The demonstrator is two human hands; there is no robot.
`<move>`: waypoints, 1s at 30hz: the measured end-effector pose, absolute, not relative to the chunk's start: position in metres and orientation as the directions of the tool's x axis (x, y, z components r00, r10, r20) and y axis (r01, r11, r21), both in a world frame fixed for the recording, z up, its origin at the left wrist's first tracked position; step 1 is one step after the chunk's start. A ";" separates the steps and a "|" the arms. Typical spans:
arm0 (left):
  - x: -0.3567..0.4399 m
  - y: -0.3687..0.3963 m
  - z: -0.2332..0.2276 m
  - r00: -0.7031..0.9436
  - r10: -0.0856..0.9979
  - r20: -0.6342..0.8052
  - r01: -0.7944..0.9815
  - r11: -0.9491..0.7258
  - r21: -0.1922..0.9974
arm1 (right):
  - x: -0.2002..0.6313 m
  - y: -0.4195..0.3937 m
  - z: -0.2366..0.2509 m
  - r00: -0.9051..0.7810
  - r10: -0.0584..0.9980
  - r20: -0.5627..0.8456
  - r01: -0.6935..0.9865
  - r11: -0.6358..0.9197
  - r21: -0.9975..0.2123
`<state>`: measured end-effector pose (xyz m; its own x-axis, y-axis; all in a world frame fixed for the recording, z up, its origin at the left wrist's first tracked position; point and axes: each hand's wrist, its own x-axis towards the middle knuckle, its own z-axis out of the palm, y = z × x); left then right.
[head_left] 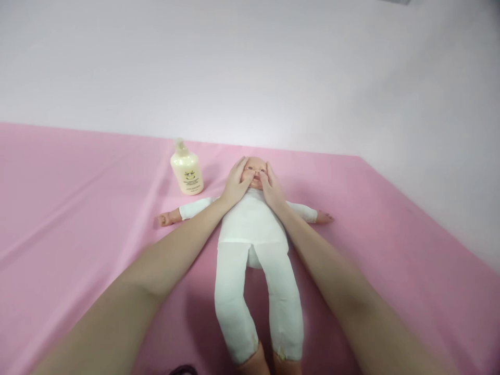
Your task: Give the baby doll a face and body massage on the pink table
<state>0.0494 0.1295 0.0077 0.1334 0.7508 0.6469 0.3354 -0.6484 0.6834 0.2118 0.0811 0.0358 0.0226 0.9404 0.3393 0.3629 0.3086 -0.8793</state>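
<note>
A baby doll (253, 221) with a white cloth body lies on its back, arms spread wide and legs toward me. My left hand (236, 183) lies flat along the left side of its head, the thumb on the cheek beside the nose. On the other side my right hand (272, 186) rests the same way, its thumb near the doll's mouth. Both hands have their fingers stretched out and grip nothing. The doll's eyes and mouth show between my thumbs, while my palms cover its cheeks and the sides of its head.
A pale yellow lotion bottle (188, 169) with a printed label stands left of the doll's head, close to its outstretched arm. Pink cloth (97, 208) with a few creases covers the table. A white wall (234, 67) rises behind. Part of a dark object (183, 370) shows at the bottom edge.
</note>
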 end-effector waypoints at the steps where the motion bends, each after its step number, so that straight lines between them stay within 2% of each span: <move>1: 0.049 0.129 0.008 0.134 0.750 0.647 0.335 -0.649 0.683 | 0.212 0.081 0.036 0.024 0.941 0.338 0.366 0.306 -0.879; 30: 0.050 0.127 0.012 0.130 0.756 0.641 0.312 -0.645 0.698 | 0.215 0.088 0.031 0.024 0.939 0.342 0.368 0.310 -0.877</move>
